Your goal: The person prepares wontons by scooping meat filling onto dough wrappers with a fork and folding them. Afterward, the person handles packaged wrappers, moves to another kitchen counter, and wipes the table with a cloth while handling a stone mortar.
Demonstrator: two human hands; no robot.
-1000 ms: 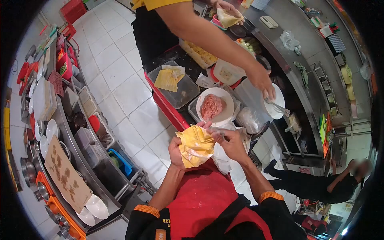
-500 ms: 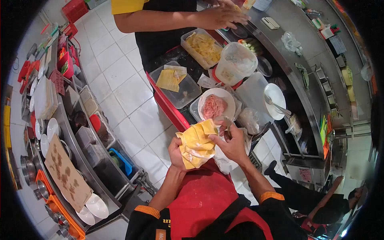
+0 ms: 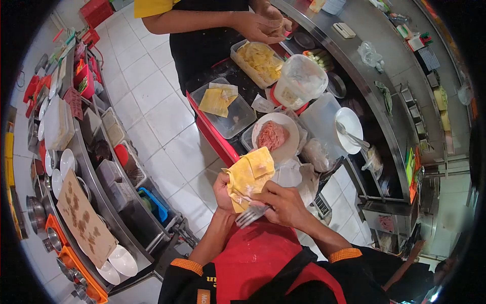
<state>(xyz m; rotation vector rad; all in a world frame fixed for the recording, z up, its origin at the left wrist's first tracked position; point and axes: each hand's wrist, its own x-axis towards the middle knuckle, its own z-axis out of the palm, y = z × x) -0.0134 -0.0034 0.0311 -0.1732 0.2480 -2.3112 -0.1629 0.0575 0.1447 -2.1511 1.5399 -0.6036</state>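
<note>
While left hand pinched yellow sheets along left edge, right hand held fork — tines, just swung round from far side, pointed near and left. That put tines clear of meat — likely no scooping at that instant. Sheets sat above near side of desk, short of white bowl holding pink meat.

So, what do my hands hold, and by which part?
Left hand: thin yellow dough sheets, by one edge. Right hand: silver metal fork, by the handle.
</note>
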